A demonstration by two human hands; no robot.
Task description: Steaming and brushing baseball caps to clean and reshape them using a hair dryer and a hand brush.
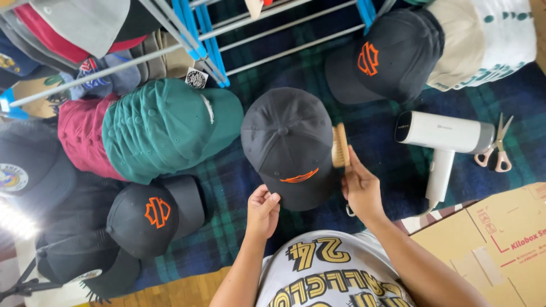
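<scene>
I see my left hand point(263, 211) pinching the stiff brim of a black cotton cap point(287, 145), which lies on a plaid blanket point(375, 170), its domed crown stitched in orange. My right hand point(361, 190) has its fingers clenched around a small wooden brush point(340, 146), bristles against the cap's side. A smooth white steamer point(443, 139) lies nearby, beside scissors point(497, 145).

You brushed a matt black cloth cap point(287, 145) with a wooden brush point(340, 146); the steamer point(443, 136) looked smooth white plastic
</scene>
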